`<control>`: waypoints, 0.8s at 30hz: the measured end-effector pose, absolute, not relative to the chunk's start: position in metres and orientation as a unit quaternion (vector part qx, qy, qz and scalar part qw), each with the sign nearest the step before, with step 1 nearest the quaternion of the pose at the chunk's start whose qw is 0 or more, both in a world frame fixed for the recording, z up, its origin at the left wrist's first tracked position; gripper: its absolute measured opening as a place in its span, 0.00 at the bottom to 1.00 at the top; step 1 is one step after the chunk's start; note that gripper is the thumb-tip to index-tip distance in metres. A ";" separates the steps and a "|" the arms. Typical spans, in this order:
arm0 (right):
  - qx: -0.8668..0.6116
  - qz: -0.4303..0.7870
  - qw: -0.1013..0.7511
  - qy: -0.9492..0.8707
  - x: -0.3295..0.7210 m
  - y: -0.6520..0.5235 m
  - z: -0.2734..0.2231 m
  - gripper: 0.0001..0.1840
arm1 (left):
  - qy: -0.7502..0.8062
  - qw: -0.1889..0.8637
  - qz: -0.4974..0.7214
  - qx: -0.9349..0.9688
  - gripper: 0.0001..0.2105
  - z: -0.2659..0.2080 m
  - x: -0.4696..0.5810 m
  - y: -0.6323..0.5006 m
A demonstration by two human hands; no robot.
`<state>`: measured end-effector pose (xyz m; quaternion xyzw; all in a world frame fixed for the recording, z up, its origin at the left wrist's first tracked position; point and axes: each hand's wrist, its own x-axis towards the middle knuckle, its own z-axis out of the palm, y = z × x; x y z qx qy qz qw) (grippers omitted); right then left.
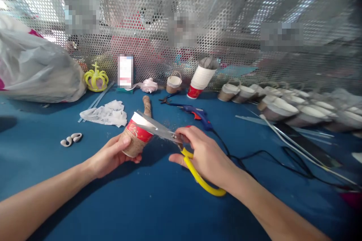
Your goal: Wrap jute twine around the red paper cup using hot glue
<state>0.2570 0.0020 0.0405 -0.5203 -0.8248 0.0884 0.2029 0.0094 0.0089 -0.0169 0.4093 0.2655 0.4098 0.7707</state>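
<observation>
My left hand [113, 154] is wrapped round a paper cup [140, 132], tilted to the right. Its red printed band shows above brown twine wound about the lower part. In my right hand [202, 150] is a pair of scissors [198, 173] with yellow handles. Their metal blades reach left across the cup near its rim; I cannot tell whether they are cutting into it. Behind the cup lies a roll of brown twine [147, 106]. A blue glue gun [197, 115] rests on the table beyond my right hand.
Twine-covered cups [278, 109] crowd the right side. A stack of white cups [203, 77] leans at the back, near a small basket [173, 84]. A phone [125, 70], a yellow crown-like ornament [96, 80] and a plastic bag [39, 67] stand left. A black cord [261, 153] trails right.
</observation>
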 end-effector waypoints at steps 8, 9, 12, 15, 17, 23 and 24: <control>-0.524 0.090 0.204 -0.822 0.257 -0.001 0.041 0.16 | 0.251 0.774 0.407 0.415 0.20 -0.019 0.009 0.008; -0.527 0.093 0.203 -0.820 0.257 -0.001 0.042 0.16 | 0.251 0.774 0.406 0.415 0.20 -0.019 0.009 0.008; -0.534 0.100 0.202 -0.815 0.256 -0.002 0.043 0.16 | 0.252 0.775 0.402 0.417 0.21 -0.018 0.009 0.009; -0.537 0.113 0.200 -0.812 0.257 -0.002 0.042 0.15 | 0.254 0.773 0.401 0.421 0.21 -0.017 0.010 0.009; -0.537 0.126 0.199 -0.810 0.258 -0.003 0.041 0.16 | 0.257 0.771 0.402 0.421 0.21 -0.016 0.010 0.009; -0.540 0.127 0.199 -0.808 0.259 -0.004 0.040 0.18 | 0.270 0.767 0.408 0.416 0.21 -0.016 0.009 0.009; -0.542 0.124 0.196 -0.808 0.258 -0.004 0.041 0.18 | 0.273 0.766 0.407 0.416 0.21 -0.016 0.009 0.009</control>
